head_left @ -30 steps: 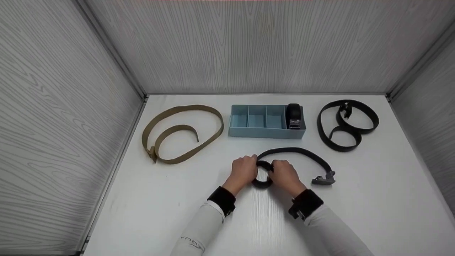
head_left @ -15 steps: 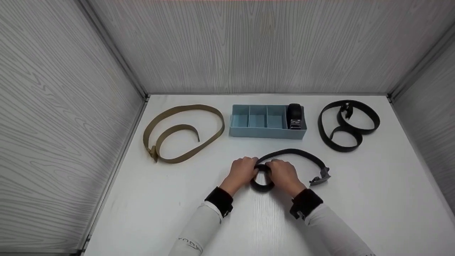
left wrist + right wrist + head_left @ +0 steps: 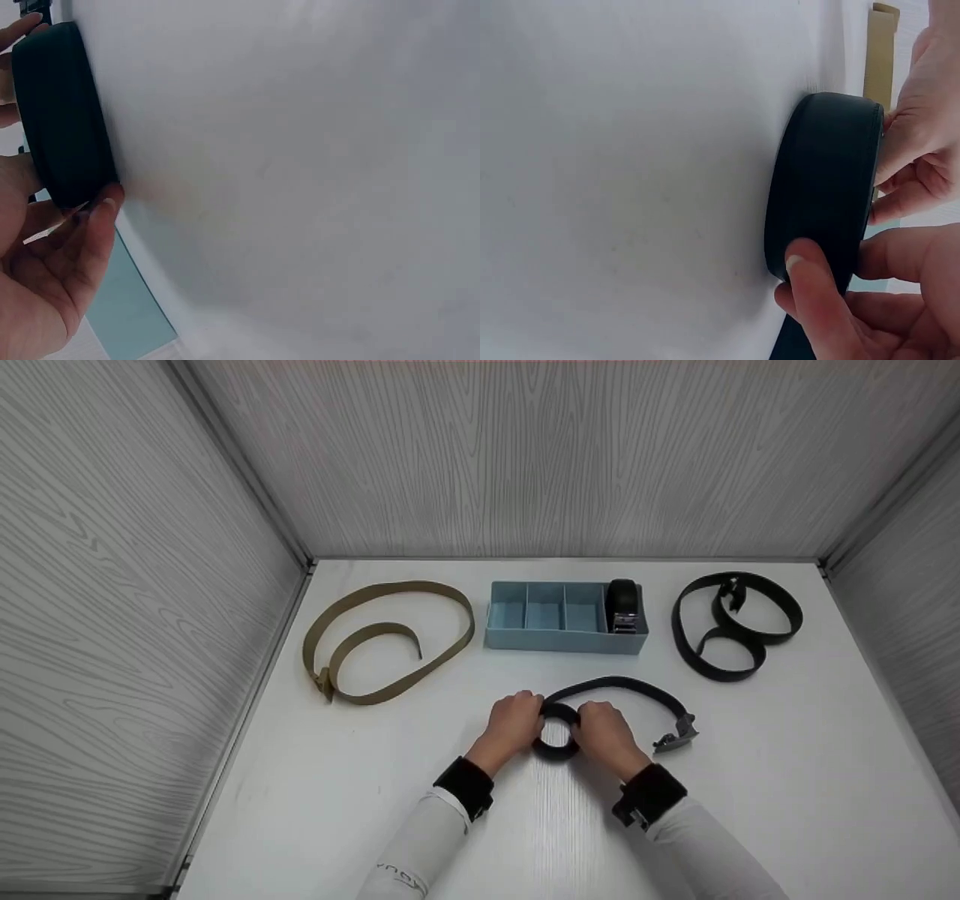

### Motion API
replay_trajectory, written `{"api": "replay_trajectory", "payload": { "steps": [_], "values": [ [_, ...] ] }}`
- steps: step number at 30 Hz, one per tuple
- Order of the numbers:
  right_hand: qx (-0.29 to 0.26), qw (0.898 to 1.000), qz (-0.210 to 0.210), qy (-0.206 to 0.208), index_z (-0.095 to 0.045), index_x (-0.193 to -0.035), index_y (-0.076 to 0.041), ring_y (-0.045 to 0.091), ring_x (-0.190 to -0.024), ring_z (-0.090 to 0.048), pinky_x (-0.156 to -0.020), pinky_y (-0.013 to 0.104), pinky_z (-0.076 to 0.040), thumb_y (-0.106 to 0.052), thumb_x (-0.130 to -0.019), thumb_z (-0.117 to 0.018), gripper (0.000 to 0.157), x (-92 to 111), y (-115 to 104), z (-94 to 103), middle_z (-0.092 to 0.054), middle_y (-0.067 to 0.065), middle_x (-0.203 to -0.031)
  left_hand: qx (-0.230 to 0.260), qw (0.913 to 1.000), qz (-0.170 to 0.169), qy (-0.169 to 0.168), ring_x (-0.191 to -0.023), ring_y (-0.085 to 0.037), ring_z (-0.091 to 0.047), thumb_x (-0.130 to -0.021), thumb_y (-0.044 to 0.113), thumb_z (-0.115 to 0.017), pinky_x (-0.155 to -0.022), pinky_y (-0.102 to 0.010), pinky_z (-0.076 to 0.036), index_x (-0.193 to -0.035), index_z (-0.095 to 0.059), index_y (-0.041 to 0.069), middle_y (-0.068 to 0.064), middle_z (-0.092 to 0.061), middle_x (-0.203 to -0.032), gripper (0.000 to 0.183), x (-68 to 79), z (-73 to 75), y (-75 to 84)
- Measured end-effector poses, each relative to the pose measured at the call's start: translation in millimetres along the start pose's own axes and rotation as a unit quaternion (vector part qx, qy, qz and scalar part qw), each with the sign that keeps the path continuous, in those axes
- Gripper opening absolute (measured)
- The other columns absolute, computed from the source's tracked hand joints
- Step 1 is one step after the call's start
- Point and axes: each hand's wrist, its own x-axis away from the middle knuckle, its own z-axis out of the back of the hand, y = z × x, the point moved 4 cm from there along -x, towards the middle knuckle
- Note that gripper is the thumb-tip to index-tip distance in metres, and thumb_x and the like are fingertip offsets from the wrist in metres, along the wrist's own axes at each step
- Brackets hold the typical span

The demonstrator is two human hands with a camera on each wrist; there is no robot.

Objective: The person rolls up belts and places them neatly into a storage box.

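A black belt, partly rolled into a ring-shaped coil [image 3: 556, 753], stands on edge on the white table between my two hands. Its loose length [image 3: 615, 682] curves away to the right and ends in a grey metal buckle [image 3: 679, 736]. My left hand [image 3: 515, 723] pinches the coil's left side, thumb and fingers at its edge in the left wrist view. On the opposite side my right hand [image 3: 604, 735] grips it. In the right wrist view the thumb [image 3: 810, 289] lies along the outside of the belt coil [image 3: 825, 176], with fingers at its inner side.
Behind the hands is a blue divided tray [image 3: 566, 641], with a rolled black belt [image 3: 622, 604] in its rightmost compartment. A tan belt [image 3: 397, 688] lies in loose loops at the left. Another black belt [image 3: 682, 641] lies looped at back right. Wood-grain panels [image 3: 525, 457] wall the table.
The buckle end has slid slightly left toward the coil and then stopped. The coil dipped nearer the person, then came back a little. My right hand has shifted slightly right.
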Motion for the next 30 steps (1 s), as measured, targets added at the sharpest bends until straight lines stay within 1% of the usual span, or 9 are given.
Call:
{"api": "replay_trajectory", "payload": {
  "steps": [3,6,11,13,15,19,21,26,30],
  "values": [
    [0.014,1.0,0.015,0.004,-0.063,-0.068,-0.004,0.023,-0.059,-0.06,-0.056,0.041,-0.05,-0.003,-0.082,-0.069,0.015,-2,-2,-1.5,-0.062,0.008,-0.065,0.001,0.9999,-0.012,-0.005,-0.071,-0.025,-0.065,-0.085,0.013,-0.069,-0.058,-0.038,-0.051,-0.089,-0.068,0.006,-0.007,-0.065,-0.08,0.008,0.5,1.9,1.0],
    [0.036,0.999,0.037,-0.003,-0.064,-0.068,-0.008,0.023,-0.06,-0.06,-0.056,0.041,-0.049,-0.004,-0.083,-0.069,0.016,-3,-3,-3.3,-0.062,0.007,-0.067,0.001,0.9997,-0.022,-0.014,-0.071,-0.025,-0.066,-0.086,0.018,-0.071,-0.056,-0.038,-0.05,-0.09,-0.066,0.008,-0.007,-0.067,-0.079,0.011,1.2,1.9,1.5],
    [0.057,0.996,0.074,-0.002,-0.069,-0.077,-0.012,0.025,-0.063,-0.06,-0.056,0.044,-0.048,-0.008,-0.087,-0.068,0.01,-4,-1,-5.9,-0.061,0.004,-0.071,-0.008,0.9999,-0.009,-0.012,-0.068,-0.025,-0.066,-0.085,0.028,-0.074,-0.051,-0.038,-0.048,-0.085,-0.064,0.011,-0.005,-0.068,-0.076,0.02,2.4,0.8,2.0],
    [0.042,0.997,0.068,0.001,-0.071,-0.085,-0.013,0.025,-0.066,-0.06,-0.057,0.044,-0.048,-0.01,-0.088,-0.068,0.006,-4,1,-6.0,-0.063,0.003,-0.075,-0.012,0.9999,0.002,-0.009,-0.066,-0.025,-0.066,-0.084,0.028,-0.074,-0.05,-0.038,-0.047,-0.083,-0.065,0.011,-0.005,-0.068,-0.074,0.019,2.8,0.9,2.8],
    [0.021,0.999,0.047,-0.003,-0.071,-0.088,-0.013,0.023,-0.067,-0.06,-0.058,0.043,-0.048,-0.013,-0.089,-0.068,0.003,-3,4,-4.4,-0.063,0.002,-0.078,-0.013,0.9998,0.012,-0.01,-0.065,-0.024,-0.066,-0.083,0.028,-0.074,-0.049,-0.038,-0.047,-0.082,-0.066,0.011,-0.005,-0.069,-0.074,0.018,2.4,0.6,3.7],
    [-0.003,1.0,-0.007,-0.016,-0.065,-0.08,-0.008,0.023,-0.064,-0.058,-0.057,0.043,-0.047,-0.012,-0.086,-0.068,0.009,1,5,-0.5,-0.062,0.006,-0.073,-0.006,0.9994,0.03,-0.015,-0.064,-0.025,-0.065,-0.082,0.026,-0.072,-0.049,-0.038,-0.047,-0.082,-0.068,0.011,-0.006,-0.069,-0.074,0.015,1.3,-0.9,3.9],
    [0.005,1.0,-0.011,-0.012,-0.061,-0.075,-0.005,0.027,-0.063,-0.059,-0.057,0.044,-0.048,-0.008,-0.085,-0.068,0.012,3,3,-0.4,-0.061,0.01,-0.071,-0.006,0.9994,0.031,-0.013,-0.064,-0.025,-0.065,-0.081,0.024,-0.072,-0.049,-0.038,-0.047,-0.08,-0.068,0.011,-0.006,-0.068,-0.073,0.014,1.2,-0.2,4.0],
    [0.041,0.998,0.037,0.015,-0.059,-0.077,0.002,0.037,-0.069,-0.064,-0.06,0.049,-0.051,0.0,-0.083,-0.065,0.009,3,-5,-4.2,-0.061,0.017,-0.072,-0.018,0.9997,0.012,-0.013,-0.065,-0.023,-0.065,-0.081,0.018,-0.07,-0.051,-0.038,-0.049,-0.082,-0.07,0.009,-0.005,-0.067,-0.074,0.009,3.1,3.4,4.8],
    [0.045,0.997,0.062,0.019,-0.061,-0.076,0.0,0.036,-0.071,-0.064,-0.063,0.049,-0.05,0.0,-0.084,-0.066,0.01,0,-7,-5.5,-0.061,0.016,-0.074,-0.027,0.9995,-0.002,-0.016,-0.069,-0.025,-0.066,-0.085,0.019,-0.069,-0.054,-0.038,-0.05,-0.088,-0.069,0.008,-0.006,-0.066,-0.078,0.011,3.4,2.7,4.3]
  ]
}}
